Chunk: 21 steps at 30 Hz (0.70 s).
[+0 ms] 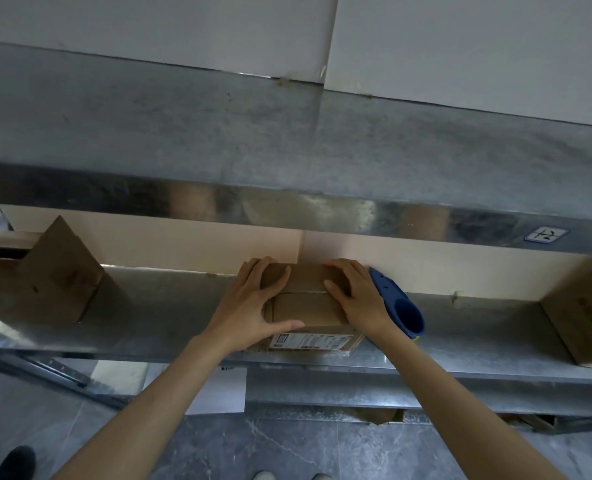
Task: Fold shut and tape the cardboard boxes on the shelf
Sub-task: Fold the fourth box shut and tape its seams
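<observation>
Your left hand (253,306) and right hand (356,299) press flat, fingers spread, on the folded flaps of the small brown cardboard box (305,311) at the dull grey metal shelf's (169,317) front edge, with a curved blue plastic tape dispenser (403,306) just beside its right side and an open-flapped cardboard box (45,282) well apart toward the left end.

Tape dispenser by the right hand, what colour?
The tape dispenser is plain blue, best seen in the head view.

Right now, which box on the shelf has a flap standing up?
The far-left box: one flap points upward. The middle box is folded flat; the right box shows no raised flap.
</observation>
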### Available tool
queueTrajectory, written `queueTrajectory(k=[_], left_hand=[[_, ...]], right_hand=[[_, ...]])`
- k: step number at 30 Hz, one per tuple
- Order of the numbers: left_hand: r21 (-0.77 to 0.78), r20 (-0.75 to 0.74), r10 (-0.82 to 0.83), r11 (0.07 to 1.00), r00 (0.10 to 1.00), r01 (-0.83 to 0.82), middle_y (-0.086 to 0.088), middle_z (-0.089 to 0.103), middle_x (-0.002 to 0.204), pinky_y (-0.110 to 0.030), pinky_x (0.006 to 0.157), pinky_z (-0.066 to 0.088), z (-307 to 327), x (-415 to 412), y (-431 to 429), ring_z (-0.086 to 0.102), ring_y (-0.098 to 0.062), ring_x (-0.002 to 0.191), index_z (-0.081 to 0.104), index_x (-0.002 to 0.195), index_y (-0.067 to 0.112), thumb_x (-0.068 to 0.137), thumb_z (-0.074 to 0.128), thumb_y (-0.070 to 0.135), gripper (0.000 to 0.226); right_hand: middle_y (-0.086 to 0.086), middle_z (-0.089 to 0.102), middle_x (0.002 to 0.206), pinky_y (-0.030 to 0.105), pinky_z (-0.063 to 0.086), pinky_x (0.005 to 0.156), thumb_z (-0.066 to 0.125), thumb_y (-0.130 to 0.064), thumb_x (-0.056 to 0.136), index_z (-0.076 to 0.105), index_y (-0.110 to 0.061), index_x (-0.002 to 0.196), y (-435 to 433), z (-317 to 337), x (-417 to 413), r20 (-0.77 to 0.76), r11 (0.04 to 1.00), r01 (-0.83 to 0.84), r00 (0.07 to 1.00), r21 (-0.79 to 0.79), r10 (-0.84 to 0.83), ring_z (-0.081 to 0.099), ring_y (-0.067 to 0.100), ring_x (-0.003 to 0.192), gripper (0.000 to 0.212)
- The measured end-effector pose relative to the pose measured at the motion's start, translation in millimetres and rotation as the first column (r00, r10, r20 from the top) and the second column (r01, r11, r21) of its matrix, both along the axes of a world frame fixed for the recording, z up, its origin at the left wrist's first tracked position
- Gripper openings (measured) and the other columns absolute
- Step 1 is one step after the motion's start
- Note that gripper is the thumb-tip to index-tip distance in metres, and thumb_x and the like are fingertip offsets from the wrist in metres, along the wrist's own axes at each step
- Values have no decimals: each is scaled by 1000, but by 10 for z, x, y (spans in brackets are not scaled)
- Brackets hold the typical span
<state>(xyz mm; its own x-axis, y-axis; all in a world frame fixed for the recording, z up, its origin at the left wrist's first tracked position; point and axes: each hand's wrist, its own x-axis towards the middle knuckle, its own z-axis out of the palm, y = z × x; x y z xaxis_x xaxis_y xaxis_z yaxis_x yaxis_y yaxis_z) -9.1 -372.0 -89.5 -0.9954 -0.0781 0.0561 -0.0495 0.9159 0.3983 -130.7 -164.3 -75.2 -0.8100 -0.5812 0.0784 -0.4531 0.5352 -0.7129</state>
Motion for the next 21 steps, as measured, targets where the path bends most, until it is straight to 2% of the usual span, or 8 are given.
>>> queueTrajectory(k=[8, 11, 14, 18, 21], left_hand=[[143, -29, 35, 989, 999, -30, 10, 15, 154, -50, 116, 33, 13, -4, 22, 15, -18, 145, 21, 155, 27, 62, 43, 98, 119], [223, -86, 52, 974, 995, -31, 12, 22, 149, -42, 112, 35, -1, -5, 19, 24, -13, 139, 27, 149, 27, 60, 54, 94, 115], [262, -130, 57, 965, 990, -21, 11, 25, 145, -33, 108, 33, -12, -7, 28, 24, -5, 133, 30, 145, 26, 58, 59, 92, 112], [271, -123, 49, 963, 991, -14, 9, 25, 146, -34, 109, 32, -8, -20, 10, 24, -7, 135, 31, 145, 23, 51, 66, 89, 121], [265, -73, 19, 964, 997, 1, 12, 18, 150, -32, 115, 23, 4, -20, -6, 16, -10, 141, 25, 150, 24, 48, 72, 85, 128]], right_hand=[[-8, 46, 131, 26, 38, 102, 56, -23, 98, 52, -25, 129, 7, -1, 19, 43, 995, 3, 999, -103, 1, 42, 10, 120, 32], [-4, 41, 135, 24, 37, 103, 59, -22, 96, 52, -24, 129, 8, 3, 19, 76, 992, 33, 997, -118, -24, 41, 13, 123, 34], [-3, 42, 133, 25, 40, 100, 61, -28, 95, 51, -27, 129, 19, 5, 26, 124, 989, 56, 992, -135, -40, 43, 12, 120, 36], [-3, 42, 129, 30, 41, 101, 58, -30, 97, 51, -32, 127, 18, 3, 5, 164, 990, 49, 986, -130, -27, 43, 14, 119, 31], [-12, 44, 127, 23, 39, 98, 49, -30, 102, 51, -44, 121, 36, -11, -4, 237, 974, 93, 971, -208, -42, 44, 9, 120, 24]])
